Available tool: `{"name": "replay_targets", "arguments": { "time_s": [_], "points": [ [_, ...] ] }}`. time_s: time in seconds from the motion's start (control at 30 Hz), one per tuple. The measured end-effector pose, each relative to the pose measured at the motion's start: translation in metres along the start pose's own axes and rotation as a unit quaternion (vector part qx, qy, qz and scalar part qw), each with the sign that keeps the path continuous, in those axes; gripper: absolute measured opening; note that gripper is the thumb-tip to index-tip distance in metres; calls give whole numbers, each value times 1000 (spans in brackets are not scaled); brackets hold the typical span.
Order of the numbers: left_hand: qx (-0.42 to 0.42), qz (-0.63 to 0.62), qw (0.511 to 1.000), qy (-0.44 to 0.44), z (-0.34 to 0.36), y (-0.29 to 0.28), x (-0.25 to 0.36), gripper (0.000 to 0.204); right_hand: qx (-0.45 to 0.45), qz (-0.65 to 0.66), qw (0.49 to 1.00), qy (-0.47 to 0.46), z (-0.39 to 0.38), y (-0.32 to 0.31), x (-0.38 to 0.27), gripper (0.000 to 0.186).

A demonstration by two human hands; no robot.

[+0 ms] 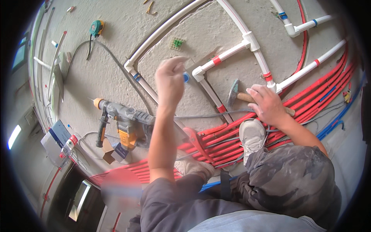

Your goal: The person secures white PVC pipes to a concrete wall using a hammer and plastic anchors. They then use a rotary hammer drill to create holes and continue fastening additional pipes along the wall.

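My left hand [169,83] is raised over the concrete, slightly blurred. Its fingers are curled together; whatever may be between them cannot be made out. Beside it shows a round blue piece [186,77], partly hidden. My right hand [267,105] is closed around the wooden handle of a hammer [243,96], whose metal head points left. White pipes [228,52] with elbows, tees and red bands run over the wall surface around both hands. A small pale grid with green pieces [177,43] lies beyond my left hand.
A rotary hammer drill [125,117] lies at left, near an open small box [114,152]. A teal tape measure [96,28] is farther up. Red conduits [232,149] run in a bundle past my shoes [252,135], with blue pipes [335,125] at right. A grey cable [112,56] curves across.
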State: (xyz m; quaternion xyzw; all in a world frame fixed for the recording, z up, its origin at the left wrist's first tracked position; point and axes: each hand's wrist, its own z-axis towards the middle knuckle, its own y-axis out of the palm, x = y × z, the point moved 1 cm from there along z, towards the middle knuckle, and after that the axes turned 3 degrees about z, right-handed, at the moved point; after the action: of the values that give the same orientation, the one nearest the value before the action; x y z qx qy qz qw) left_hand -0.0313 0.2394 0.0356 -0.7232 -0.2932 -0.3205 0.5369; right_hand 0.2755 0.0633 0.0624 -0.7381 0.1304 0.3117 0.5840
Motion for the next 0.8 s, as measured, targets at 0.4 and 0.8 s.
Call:
{"name": "replay_targets", "arguments": {
  "time_s": [0.4, 0.8],
  "points": [
    [-82, -241, 950, -181, -2, 55, 27, 14, -29, 362, 922, 138, -20, -22, -12, 43],
    [-80, -226, 952, -188, -4, 69, 34, 15, 6, 409, 877, 251, -10, -18, -6, 47]
  ]
}}
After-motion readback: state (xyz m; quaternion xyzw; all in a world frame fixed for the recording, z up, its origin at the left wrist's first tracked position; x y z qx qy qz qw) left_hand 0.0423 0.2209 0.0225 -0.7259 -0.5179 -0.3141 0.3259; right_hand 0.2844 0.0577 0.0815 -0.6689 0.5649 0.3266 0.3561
